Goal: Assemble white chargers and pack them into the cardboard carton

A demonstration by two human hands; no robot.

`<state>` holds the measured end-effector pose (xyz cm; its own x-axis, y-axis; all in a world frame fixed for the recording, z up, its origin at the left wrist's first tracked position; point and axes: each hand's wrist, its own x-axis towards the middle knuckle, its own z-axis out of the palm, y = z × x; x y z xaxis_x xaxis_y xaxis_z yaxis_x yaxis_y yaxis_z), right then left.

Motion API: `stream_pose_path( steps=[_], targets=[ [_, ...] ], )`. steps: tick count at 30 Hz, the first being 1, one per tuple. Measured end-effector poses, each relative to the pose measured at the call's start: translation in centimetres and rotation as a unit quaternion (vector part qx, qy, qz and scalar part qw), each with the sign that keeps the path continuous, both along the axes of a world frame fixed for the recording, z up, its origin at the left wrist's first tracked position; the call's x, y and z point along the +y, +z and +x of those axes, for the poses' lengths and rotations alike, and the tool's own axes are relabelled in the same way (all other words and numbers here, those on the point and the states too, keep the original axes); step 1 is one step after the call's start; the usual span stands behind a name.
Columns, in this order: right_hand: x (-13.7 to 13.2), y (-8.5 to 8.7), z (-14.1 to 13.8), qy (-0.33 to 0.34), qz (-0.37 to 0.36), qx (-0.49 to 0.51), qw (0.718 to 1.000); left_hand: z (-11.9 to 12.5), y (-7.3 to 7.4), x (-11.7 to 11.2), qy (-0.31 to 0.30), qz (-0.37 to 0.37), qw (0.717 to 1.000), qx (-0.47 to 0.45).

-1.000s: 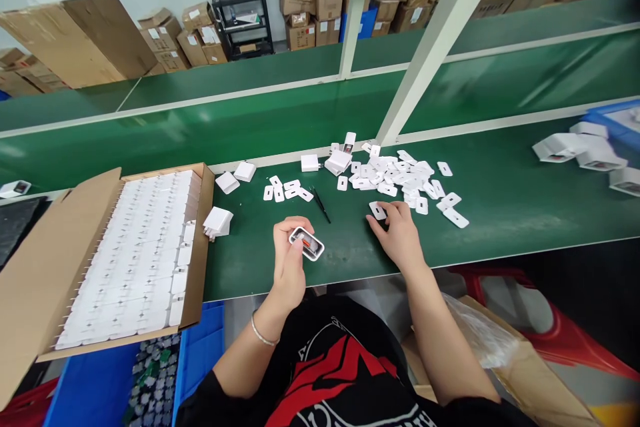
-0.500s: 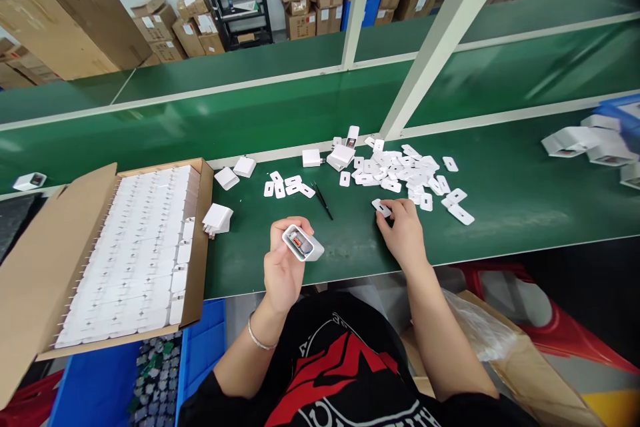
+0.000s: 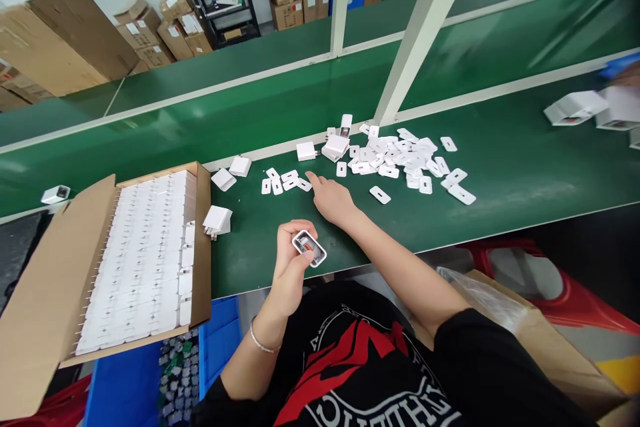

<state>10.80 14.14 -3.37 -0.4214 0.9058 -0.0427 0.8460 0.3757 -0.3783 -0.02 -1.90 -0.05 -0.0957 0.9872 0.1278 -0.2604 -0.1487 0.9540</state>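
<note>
My left hand [image 3: 293, 267] is closed around a white charger housing [image 3: 320, 260], its open end facing up with reddish and metallic parts inside. My right hand [image 3: 334, 200] lies low over the green bench, index finger reaching toward a small group of white slotted end plates [image 3: 290, 180]. Its thumb and other fingertips are hidden, so I cannot see whether it grips anything. A single end plate [image 3: 380, 195] lies right of that hand, in front of a large pile of plates [image 3: 400, 155]. The black tweezers seen earlier are out of sight, where the right hand now is.
At left an open carton [image 3: 204, 247] holds rows of white chargers. Several loose chargers [image 3: 218, 219] lie beside it and by the back ledge. A white post [image 3: 415, 33] rises behind the pile. More white housings [image 3: 575, 109] sit far right, near a blurred shape.
My right hand has let go of the end plate and moved left, over the tweezers' place. My left hand has turned the charger housing and shifted slightly nearer my body.
</note>
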Motion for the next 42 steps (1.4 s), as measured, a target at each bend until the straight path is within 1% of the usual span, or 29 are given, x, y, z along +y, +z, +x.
stream_pose_path(
  steps=[2, 4, 6, 7, 8, 9, 11, 12, 13, 14, 17, 21, 23, 25, 27, 30, 32, 34, 37, 40, 42],
  targets=[
    [0.1, 0.1, 0.6, 0.008, -0.005, 0.011, 1.000, -0.1, 0.0, -0.1, -0.014, -0.010, 1.000, -0.022],
    [-0.2, 0.2, 1.7, 0.012, -0.004, 0.023, 1.000, -0.2, 0.0, -0.2, -0.032, -0.004, 0.999, -0.025],
    [-0.6, -0.1, 3.1, -0.001, -0.006, 0.062, 0.998, -0.1, -0.1, -0.3, -0.041, 0.007, 0.999, 0.003],
    [-0.8, -0.3, 3.8, -0.020, -0.015, 0.107, 0.994, -0.1, -0.1, -0.4, -0.035, 0.013, 0.999, 0.024],
    [-1.0, -0.5, 4.6, -0.046, -0.028, 0.171, 0.984, -0.1, -0.1, -0.4, -0.023, 0.018, 0.998, 0.047],
    [-1.2, -0.8, 5.3, -0.074, -0.042, 0.246, 0.966, -0.1, 0.0, -0.4, -0.007, 0.023, 0.997, 0.067],
    [-1.8, -1.3, 6.6, -0.125, -0.057, 0.389, 0.911, -0.1, 0.1, -0.4, 0.023, 0.032, 0.995, 0.096],
    [-2.1, -1.3, 7.0, -0.144, -0.048, 0.436, 0.887, -0.2, 0.2, -0.4, 0.031, 0.038, 0.993, 0.107],
    [-2.5, -1.3, 7.4, -0.164, -0.030, 0.465, 0.869, -0.3, 0.3, -0.4, 0.036, 0.042, 0.992, 0.114],
    [-2.9, -1.1, 7.6, -0.184, -0.006, 0.479, 0.858, -0.4, 0.5, -0.4, 0.039, 0.043, 0.991, 0.121],
    [-4.1, 0.1, 7.8, -0.226, 0.065, 0.486, 0.842, -0.6, 0.9, -0.5, 0.044, 0.036, 0.988, 0.141],
    [-5.7, 2.5, 7.6, -0.236, 0.125, 0.512, 0.817, -0.7, 1.2, -0.9, 0.036, 0.032, 0.982, 0.182],
    [-6.8, 3.6, 7.3, -0.215, 0.130, 0.534, 0.807, -0.6, 1.4, -1.1, 0.032, 0.052, 0.976, 0.207],
    [-8.4, 4.6, 7.0, -0.171, 0.117, 0.568, 0.796, -0.6, 1.4, -1.2, 0.028, 0.083, 0.969, 0.232],
    [-10.1, 5.4, 6.7, -0.115, 0.088, 0.614, 0.776, -0.5, 1.5, -1.2, 0.028, 0.122, 0.959, 0.256],
    [-12.5, 6.3, 6.3, -0.017, 0.024, 0.663, 0.748, -0.4, 1.7, -1.1, 0.042, 0.169, 0.942, 0.289],
    [-13.5, 6.6, 6.2, 0.050, -0.005, 0.670, 0.741, -0.3, 1.8, -1.2, 0.056, 0.190, 0.931, 0.306],
    [-14.0, 6.9, 6.1, 0.100, -0.019, 0.668, 0.737, -0.2, 1.9, -1.2, 0.074, 0.211, 0.918, 0.326],
    [-14.2, 6.9, 5.9, 0.133, -0.021, 0.672, 0.728, -0.2, 1.9, -1.4, 0.103, 0.232, 0.897, 0.363],
    [-14.2, 6.6, 5.4, 0.136, -0.017, 0.676, 0.724, -0.2, 1.9, -1.6, 0.126, 0.229, 0.881, 0.395],
    [-14.2, 6.4, 5.2, 0.134, -0.018, 0.676, 0.725, -0.2, 1.9, -1.7, 0.132, 0.221, 0.876, 0.407]
  ],
)
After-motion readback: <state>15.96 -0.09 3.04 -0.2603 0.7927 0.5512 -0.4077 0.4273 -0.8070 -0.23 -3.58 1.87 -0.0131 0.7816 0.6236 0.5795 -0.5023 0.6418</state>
